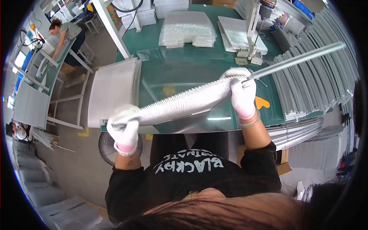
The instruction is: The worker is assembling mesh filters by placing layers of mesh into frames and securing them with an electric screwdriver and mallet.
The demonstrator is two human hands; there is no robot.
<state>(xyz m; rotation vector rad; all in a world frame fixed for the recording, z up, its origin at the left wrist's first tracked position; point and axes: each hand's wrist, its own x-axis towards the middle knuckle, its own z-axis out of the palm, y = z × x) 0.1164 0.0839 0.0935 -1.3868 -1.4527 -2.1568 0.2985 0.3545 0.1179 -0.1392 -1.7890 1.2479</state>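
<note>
A long white pleated sheet (pixel 191 97), like filter media, is stretched between my gloved hands above the front of the green table (pixel 168 69). My left hand (pixel 125 128) is closed round its left end, lower in the view. My right hand (pixel 243 94) grips the right end, higher up. From the right hand a straight grey metal strip (pixel 303 58) runs out to the upper right; the fingers close round its near end too. A flat yellow-orange piece (pixel 262 102) lies on the table just right of my right hand.
White sheets (pixel 111 92) are stacked at the table's left edge, with mesh-like stacks (pixel 188 27) at the back. A tool with a vertical shaft (pixel 264 13) stands back right. Metal frames (pixel 320 73) crowd the right. A floor fan (pixel 105 147) sits below left. Another person (pixel 69 32) works far left.
</note>
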